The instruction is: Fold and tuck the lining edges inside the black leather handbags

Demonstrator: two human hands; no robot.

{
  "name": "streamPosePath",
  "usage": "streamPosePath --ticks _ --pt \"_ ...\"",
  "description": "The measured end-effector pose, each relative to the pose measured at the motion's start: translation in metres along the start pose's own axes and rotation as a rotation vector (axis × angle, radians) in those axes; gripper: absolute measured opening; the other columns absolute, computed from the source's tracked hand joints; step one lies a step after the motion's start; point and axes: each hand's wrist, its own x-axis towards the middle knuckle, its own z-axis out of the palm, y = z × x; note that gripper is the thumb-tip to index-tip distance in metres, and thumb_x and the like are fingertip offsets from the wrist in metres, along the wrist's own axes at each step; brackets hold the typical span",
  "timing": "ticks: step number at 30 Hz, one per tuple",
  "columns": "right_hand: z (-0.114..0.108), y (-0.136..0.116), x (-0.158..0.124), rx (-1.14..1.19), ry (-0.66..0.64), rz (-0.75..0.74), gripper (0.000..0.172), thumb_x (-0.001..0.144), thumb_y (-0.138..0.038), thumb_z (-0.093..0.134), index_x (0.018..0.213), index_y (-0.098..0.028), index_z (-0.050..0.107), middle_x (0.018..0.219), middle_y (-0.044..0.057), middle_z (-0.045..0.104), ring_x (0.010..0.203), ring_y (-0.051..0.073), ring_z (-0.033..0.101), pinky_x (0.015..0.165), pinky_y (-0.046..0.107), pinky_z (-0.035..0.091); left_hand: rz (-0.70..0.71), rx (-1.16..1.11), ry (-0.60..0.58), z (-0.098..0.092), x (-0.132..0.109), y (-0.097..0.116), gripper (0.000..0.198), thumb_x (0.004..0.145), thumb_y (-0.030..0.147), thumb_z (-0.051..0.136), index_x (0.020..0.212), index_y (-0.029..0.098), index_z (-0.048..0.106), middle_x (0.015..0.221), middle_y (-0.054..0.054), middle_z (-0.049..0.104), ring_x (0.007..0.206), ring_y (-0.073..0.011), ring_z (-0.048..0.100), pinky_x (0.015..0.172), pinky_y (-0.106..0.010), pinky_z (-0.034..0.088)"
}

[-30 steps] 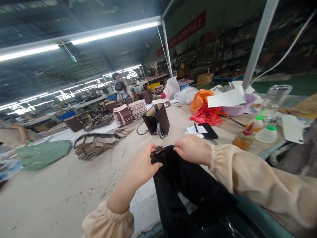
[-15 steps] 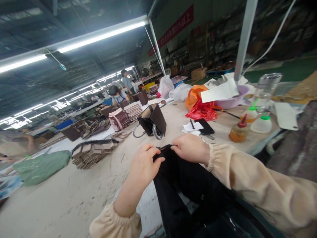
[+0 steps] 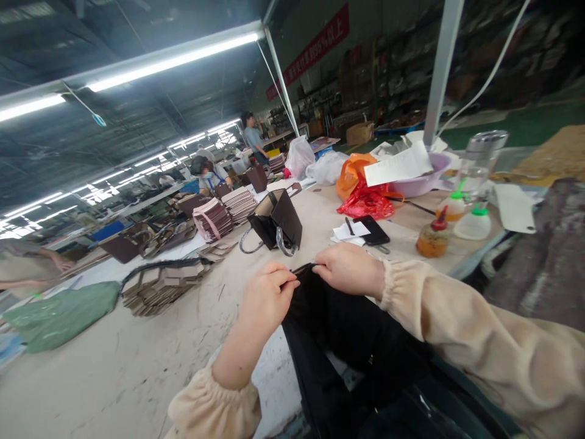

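Observation:
A black bag (image 3: 347, 347) lies on the worn worktable (image 3: 114, 366) in front of me, its mouth pointing away. My left hand (image 3: 267, 299) pinches the left side of the bag's top edge, fingers closed. My right hand (image 3: 350, 268) grips the same edge just to the right, fingers curled over it. The two hands sit almost side by side. Both arms wear beige sleeves with gathered cuffs.
An upright dark paper bag (image 3: 276, 225) stands just beyond my hands. Stacks of flat bags (image 3: 158, 283) lie to the left, beside a green plastic sack (image 3: 59, 314). A phone (image 3: 372, 230), glue bottles (image 3: 473, 222), a red bag (image 3: 365, 204) and a purple basin (image 3: 425, 180) crowd the right. Other people work further back.
My hands have closed in on each other along the bag's top edge, and the view has swung slightly right. A person at the far left has reached an arm forward.

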Motion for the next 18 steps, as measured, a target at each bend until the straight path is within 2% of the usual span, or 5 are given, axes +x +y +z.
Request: streamPosePath --ticks 4,10,18 --pt "0.0010 -0.0016 0.0001 -0.004 -0.003 -0.003 0.036 0.089 -0.037 0.040 0.076 -0.019 0.068 0.079 0.008 0.070 0.077 0.021 0.065 0.063 0.027 0.041 0.010 -0.033 -0.003 0.0006 -0.0030 -0.0042 0.011 0.080 0.020 0.061 0.079 0.024 0.071 0.089 0.001 0.067 0.079 -0.0139 0.062 0.075 -0.025 0.047" --pt "0.0013 -0.0063 0.0015 -0.005 0.018 -0.009 0.035 0.088 -0.034 0.041 0.076 -0.018 0.069 0.078 0.009 0.070 0.076 0.021 0.065 0.062 0.027 0.040 -0.086 0.050 0.014 0.0022 -0.0026 -0.0022 0.013 0.078 0.036 0.066 0.079 0.025 0.073 0.088 0.001 0.068 0.076 -0.0159 0.062 0.069 -0.028 0.045" --pt "0.0011 -0.0030 -0.0007 -0.001 0.000 0.019 0.035 0.089 -0.036 0.040 0.079 -0.019 0.069 0.081 0.008 0.070 0.077 0.021 0.065 0.063 0.026 0.041 0.064 -0.174 0.002 0.0012 -0.0004 -0.0027 0.008 0.076 0.018 0.065 0.073 0.022 0.072 0.088 -0.001 0.061 0.084 -0.0143 0.058 0.077 -0.026 0.046"
